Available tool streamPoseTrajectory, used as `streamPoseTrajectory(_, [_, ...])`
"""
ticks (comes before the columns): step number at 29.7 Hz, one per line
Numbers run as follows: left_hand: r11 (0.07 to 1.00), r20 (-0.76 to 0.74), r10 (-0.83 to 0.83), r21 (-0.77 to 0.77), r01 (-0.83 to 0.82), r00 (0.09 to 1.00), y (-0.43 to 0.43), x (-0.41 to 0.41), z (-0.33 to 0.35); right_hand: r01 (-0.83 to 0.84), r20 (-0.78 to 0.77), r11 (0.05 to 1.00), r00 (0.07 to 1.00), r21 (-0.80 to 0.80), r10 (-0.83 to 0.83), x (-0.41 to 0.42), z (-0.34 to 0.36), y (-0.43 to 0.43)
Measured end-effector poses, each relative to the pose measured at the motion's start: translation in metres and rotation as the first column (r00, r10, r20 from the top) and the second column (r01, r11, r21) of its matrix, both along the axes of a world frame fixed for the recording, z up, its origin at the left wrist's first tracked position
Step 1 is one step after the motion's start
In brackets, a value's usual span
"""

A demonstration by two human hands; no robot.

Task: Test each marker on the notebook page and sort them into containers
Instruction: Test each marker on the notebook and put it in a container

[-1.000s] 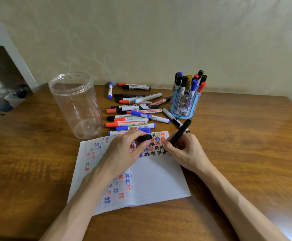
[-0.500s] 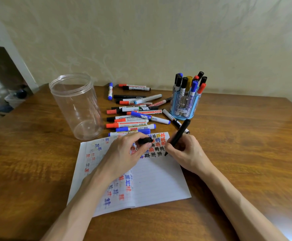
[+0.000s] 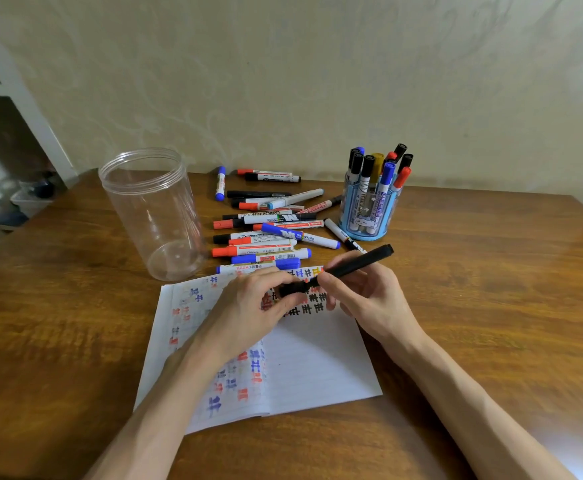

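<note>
Fingers of your left hand pinch the black cap at the tip of the black marker, which your right hand grips above the notebook.

Over the notebook's far edge the right hand grips a black marker — tip at the black cap pinched by the left hand; loose markers lie beyond.

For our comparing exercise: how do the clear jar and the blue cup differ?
The clear jar is taller and wider than the blue cup. The jar is empty; the cup holds upright markers. The jar is colourless, the cup blue. Both stand upright, open-topped, on the table.
</note>
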State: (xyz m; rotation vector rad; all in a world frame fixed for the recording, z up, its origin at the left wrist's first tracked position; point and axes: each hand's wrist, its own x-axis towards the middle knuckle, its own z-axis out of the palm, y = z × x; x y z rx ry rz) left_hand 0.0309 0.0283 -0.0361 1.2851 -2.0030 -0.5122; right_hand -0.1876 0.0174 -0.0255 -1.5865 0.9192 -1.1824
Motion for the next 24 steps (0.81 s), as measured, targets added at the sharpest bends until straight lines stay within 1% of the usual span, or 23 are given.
streamPoseTrajectory(3, [1.0,0.002,-0.013,-0.006,0.013,1.0,-0.0001,0.0006,0.0001,-0.023,-0.069,1.0,0.997,-0.021,0.021,0.0037,-0.0032,0.001])
streamPoseTrajectory(5, [1.0,0.002,-0.003,-0.001,0.003,1.0,-0.0003,0.0017,-0.0005,-0.024,-0.068,0.999,0.997,0.035,0.027,0.0025,-0.0024,0.0012])
streamPoseTrajectory(8, [1.0,-0.011,0.02,0.003,-0.02,1.0,0.0009,0.0028,0.0008,-0.07,0.127,0.958,0.991,0.277,0.035,-0.0024,0.0012,-0.0005])
streamPoseTrajectory(9, [1.0,-0.018,0.025,0.007,-0.025,1.0,0.0016,0.0027,0.0013,-0.053,0.135,0.95,0.991,0.308,0.012,-0.0039,0.0021,-0.0013])
streamPoseTrajectory(11, [0.999,-0.022,0.031,0.013,-0.03,0.999,0.0036,0.0027,0.0023,0.032,0.049,0.965,0.998,0.261,-0.046,-0.0047,0.0013,-0.0023])
streamPoseTrajectory(13, [0.999,-0.023,0.03,0.014,-0.029,0.999,0.0052,0.0025,0.0034,0.066,0.021,0.975,0.997,0.213,-0.072,-0.0055,0.0018,-0.0007])
streamPoseTrajectory(16, [1.0,-0.034,0.021,0.017,-0.02,0.999,0.0061,0.0048,0.004,0.02,0.053,0.985,0.998,0.172,-0.03,-0.0063,0.0036,0.002])
streamPoseTrajectory(20, [1.0,0.04,0.003,0.002,-0.003,0.999,0.0065,0.0067,0.0037,-0.006,-0.002,0.996,1.0,0.09,0.006,-0.0027,0.0009,0.0029])
streamPoseTrajectory(24, [0.999,-0.036,0.028,-0.038,-0.029,0.999,0.0079,0.0068,0.0075,-0.026,0.047,0.996,0.999,0.09,0.022,0.001,0.0,0.0048])
